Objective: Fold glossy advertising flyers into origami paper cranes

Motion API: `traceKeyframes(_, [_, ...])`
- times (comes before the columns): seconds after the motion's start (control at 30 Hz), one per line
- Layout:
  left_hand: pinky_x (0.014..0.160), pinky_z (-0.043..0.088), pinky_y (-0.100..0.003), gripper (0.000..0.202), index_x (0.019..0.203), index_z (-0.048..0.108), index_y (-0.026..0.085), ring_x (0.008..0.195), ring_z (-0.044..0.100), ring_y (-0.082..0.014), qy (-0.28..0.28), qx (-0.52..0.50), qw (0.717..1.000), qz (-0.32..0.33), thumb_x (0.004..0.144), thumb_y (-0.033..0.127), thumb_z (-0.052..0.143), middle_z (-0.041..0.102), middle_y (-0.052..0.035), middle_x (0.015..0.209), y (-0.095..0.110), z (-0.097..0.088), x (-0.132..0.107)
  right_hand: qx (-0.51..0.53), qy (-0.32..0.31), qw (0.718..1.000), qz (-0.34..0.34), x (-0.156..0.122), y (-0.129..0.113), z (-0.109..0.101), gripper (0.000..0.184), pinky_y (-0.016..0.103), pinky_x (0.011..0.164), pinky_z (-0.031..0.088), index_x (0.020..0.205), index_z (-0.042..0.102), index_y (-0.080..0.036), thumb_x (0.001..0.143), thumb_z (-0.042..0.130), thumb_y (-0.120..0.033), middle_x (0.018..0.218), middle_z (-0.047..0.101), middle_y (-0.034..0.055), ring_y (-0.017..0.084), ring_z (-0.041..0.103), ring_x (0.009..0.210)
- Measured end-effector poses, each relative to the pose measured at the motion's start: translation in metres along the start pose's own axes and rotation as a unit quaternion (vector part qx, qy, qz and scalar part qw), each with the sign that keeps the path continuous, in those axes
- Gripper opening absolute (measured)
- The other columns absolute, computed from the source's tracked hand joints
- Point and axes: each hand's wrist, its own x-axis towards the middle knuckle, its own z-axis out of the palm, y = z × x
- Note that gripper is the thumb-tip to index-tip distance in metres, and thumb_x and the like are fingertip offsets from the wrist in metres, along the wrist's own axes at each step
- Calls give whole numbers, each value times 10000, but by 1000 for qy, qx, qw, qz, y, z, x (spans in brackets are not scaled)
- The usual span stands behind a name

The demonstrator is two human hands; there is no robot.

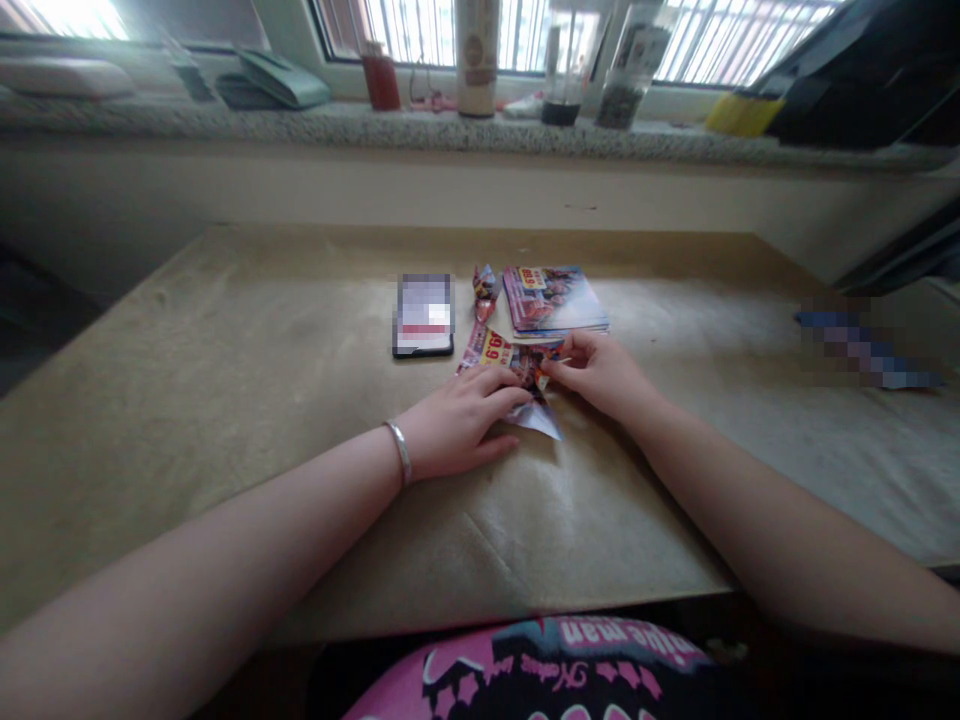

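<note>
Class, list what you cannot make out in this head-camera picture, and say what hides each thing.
- Head view, printed sheet: partly covered by the left hand.
- Head view, phone: pixelation hides what its screen shows.
- Head view, leaflet stack: the top leaflet covers the faces below.
- Head view, bluish item at right: blurred by pixelation.
- Head view, black object at upper right: cut off by the picture's edge.

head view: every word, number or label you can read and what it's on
"9.9": creased leaflet; any digit before it unclear, smaller print unreadable.
Too blurred: stack of leaflets, white bottle, tall jar.
Lettering unclear: pink-and-black garment.
Pixelated: smartphone.
</note>
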Motion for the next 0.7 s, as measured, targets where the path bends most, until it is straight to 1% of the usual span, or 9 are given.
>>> traceKeyframes(0.1, [1093,363,-463,527,1272,460,128,1276,393,-298,52,-6,998,-18,809,320,621,432,-171,1311,-2,2,-1,10,4,1000,-19,0,2,0,214,315,593,519,763,561,-206,704,661,-385,733,678,20,180,636,636])
traceKeyframes(0.17, [1103,347,-483,673,1355,356,128,1331,327,-321,81,-5,997,-19,789,338,654,344,-200,1377,-5,4,-1,13,13,1000,-24,-1,2,-1,222,309,589,517,785,560,-206,717,661,-393,705,673,14,177,639,625])
traceKeyframes(0.3, [1119,296,-539,895,1429,213,204,1395,209,-358,164,21,986,1,721,390,728,218,-185,1469,-10,8,0,42,21,998,-30,-5,-5,1,238,274,543,490,805,547,-205,724,671,-391,631,642,-10,160,633,575])
traceKeyframes(0.37, [1138,244,-552,982,1447,171,210,1408,173,-369,202,43,978,10,690,467,741,215,-177,1488,-11,8,1,67,13,997,-33,-7,-11,3,254,263,529,483,799,541,-204,715,683,-397,603,623,-21,154,627,558])
traceKeyframes(0.4, [1146,219,-554,1022,1455,153,203,1408,178,-371,212,57,976,11,677,514,737,236,-177,1487,-11,8,2,76,12,996,-35,-8,-13,4,263,259,523,480,791,535,-204,710,689,-401,593,615,-25,150,622,550])
traceKeyframes(0.5, [1162,150,-551,1100,1469,123,163,1393,234,-367,209,95,973,-4,653,612,708,326,-182,1459,-11,8,3,87,4,995,-44,-11,-18,7,263,245,508,473,754,525,-200,711,693,-398,581,599,-29,138,615,542])
traceKeyframes(0.6, [1166,72,-558,1078,1473,127,153,1371,292,-347,197,111,973,-39,669,612,680,377,-171,1435,-8,9,3,78,4,995,-59,-14,-23,8,234,228,498,468,728,539,-194,730,682,-378,585,600,-27,121,609,537])
traceKeyframes(0.7, [1162,16,-566,1051,1479,124,161,1318,378,-329,186,111,974,-64,683,591,658,413,-158,1409,-6,8,2,62,28,995,-76,-17,-27,9,202,220,489,471,768,573,-193,754,667,-371,599,610,-27,109,598,525])
